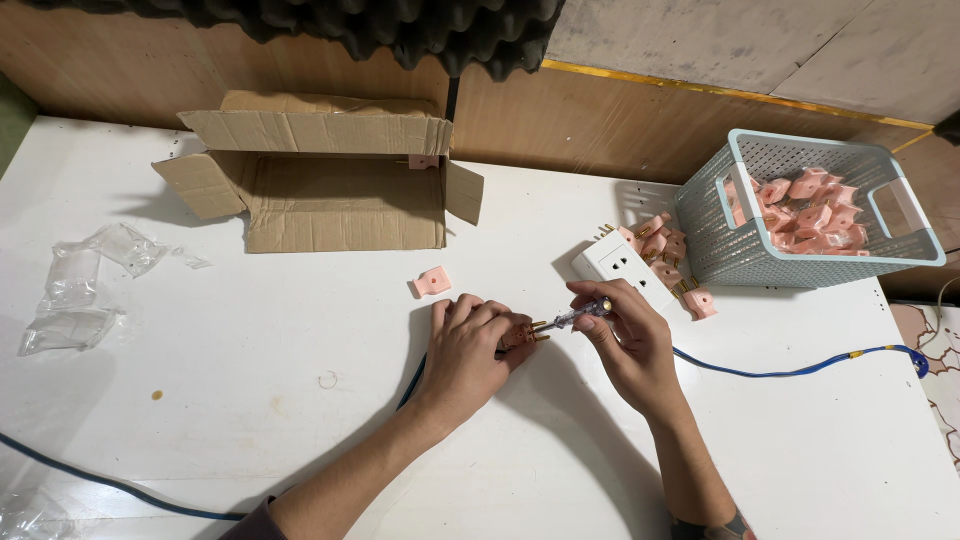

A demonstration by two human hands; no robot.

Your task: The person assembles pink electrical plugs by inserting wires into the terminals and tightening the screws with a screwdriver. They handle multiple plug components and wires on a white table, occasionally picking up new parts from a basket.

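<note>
White tabletop [250, 400], left to right: crumpled clear bags [85, 285], open cardboard box [320, 190], left hand [470, 350] closed around pink plug [520, 335] mid-table, right hand [625, 335] pinching screwdriver [580, 317] with tip at plug prongs, white socket strip [625, 265], mesh basket [900, 255] of pink parts.

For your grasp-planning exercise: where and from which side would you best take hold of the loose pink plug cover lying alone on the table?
Grip the loose pink plug cover across its two long edges, coming straight down from above. It lies flat on the white table, apart from the cardboard box and the left hand, so its edges are free, though its thinness probably calls for a fingertip pinch.
</note>
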